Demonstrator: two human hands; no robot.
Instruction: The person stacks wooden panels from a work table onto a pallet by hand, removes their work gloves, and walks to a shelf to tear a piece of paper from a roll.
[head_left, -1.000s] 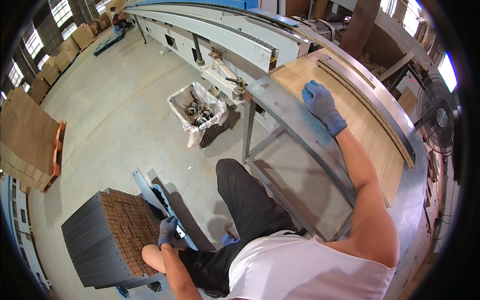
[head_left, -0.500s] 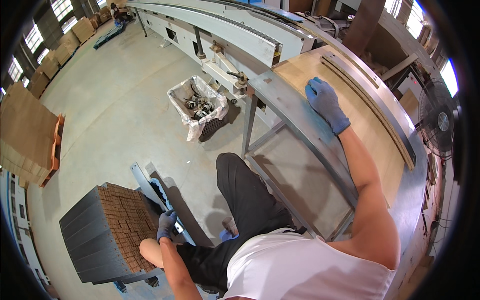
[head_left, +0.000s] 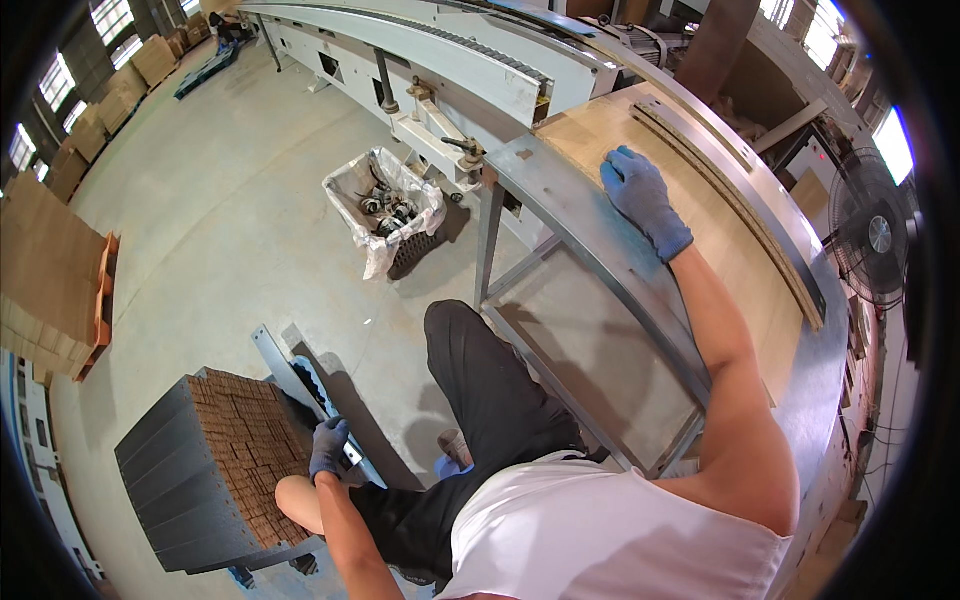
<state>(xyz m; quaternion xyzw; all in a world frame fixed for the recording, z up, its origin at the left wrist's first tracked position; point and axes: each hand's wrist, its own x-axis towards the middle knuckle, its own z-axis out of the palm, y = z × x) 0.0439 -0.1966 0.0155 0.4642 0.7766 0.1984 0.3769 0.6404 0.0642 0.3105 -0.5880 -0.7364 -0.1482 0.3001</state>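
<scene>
The view has shifted; left hand (head_left: 329, 447) and right hand (head_left: 647, 203) appear slightly higher.

Beyond the table's (head_left: 560, 190) left edge, bright windows (head_left: 57, 82) rise over stacks (head_left: 153, 66) on a grey floor (head_left: 215, 240). A machine (head_left: 475, 85) adjoins the far edge, a fan (head_left: 878, 236) the right.

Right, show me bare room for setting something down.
The widest patch is floor, between the pallet stack and the lined basket. On the bench, the wooden panel is bare between the right forearm and chipboard strip. It is crowded around the left hand, with the dark-faced stack and metal bar close by.
</scene>
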